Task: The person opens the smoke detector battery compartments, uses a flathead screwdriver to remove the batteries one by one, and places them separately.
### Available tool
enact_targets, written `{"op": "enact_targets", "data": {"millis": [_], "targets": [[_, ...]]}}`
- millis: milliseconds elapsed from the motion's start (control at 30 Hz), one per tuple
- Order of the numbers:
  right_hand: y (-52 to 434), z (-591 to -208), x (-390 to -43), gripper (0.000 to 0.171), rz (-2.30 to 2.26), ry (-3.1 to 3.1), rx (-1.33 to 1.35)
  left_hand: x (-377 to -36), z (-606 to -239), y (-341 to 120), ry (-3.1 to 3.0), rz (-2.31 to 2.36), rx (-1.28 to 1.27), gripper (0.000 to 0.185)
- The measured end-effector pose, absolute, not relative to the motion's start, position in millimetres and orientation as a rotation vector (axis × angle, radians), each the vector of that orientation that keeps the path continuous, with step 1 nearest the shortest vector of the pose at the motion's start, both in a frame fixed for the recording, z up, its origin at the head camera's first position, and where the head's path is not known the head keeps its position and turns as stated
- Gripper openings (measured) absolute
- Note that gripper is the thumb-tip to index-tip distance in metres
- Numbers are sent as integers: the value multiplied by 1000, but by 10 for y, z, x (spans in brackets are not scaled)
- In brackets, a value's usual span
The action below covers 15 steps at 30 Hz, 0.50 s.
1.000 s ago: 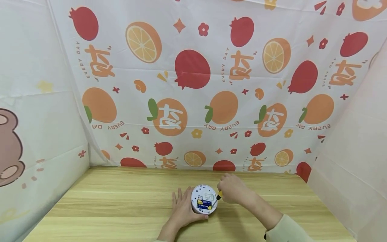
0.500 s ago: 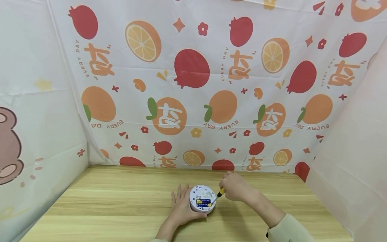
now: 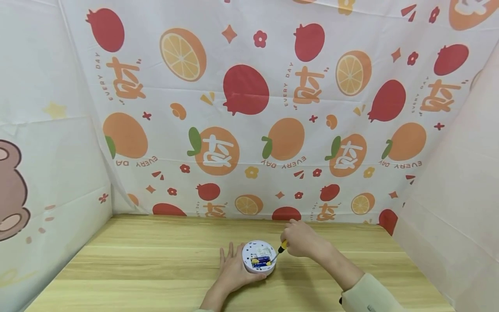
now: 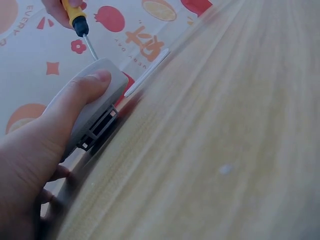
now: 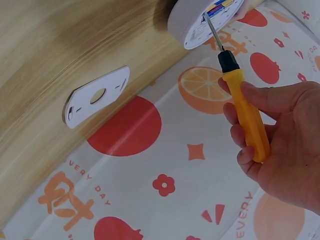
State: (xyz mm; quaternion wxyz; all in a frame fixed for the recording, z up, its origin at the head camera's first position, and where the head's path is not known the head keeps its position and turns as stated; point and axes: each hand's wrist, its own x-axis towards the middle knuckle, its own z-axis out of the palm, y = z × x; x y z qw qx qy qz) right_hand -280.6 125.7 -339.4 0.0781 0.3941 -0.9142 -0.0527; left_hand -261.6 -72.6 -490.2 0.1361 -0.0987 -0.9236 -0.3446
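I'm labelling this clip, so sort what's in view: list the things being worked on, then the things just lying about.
In use:
- round white device, back open, batteries showing
- yellow-handled screwdriver, tip at the device
- left hand steadying the device
- right hand gripping the screwdriver

Lying about:
- flat white plate on the wooden table
- fruit-print cloth behind

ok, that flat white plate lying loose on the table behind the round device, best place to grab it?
Take the flat white plate by its rim, pinching across the narrow width. It lies flat on the wooden table, so fingers probably need to slide or tip an edge up first, perhaps via its centre hole. Come from above on the side away from the round white device, which the left hand steadies.
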Motion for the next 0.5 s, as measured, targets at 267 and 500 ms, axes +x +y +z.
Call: {"op": "enact_targets", "data": {"millis": [267,500], "targets": [[1288,-3435,-2838,16,-124,-2715,1228,-2599,-4899,-726,-2668,-1012,-269,112],[1470,-3525,-2882,15,71,-2706,1267,-2604,-4879,-706,-2648,-986,-272,110]]}}
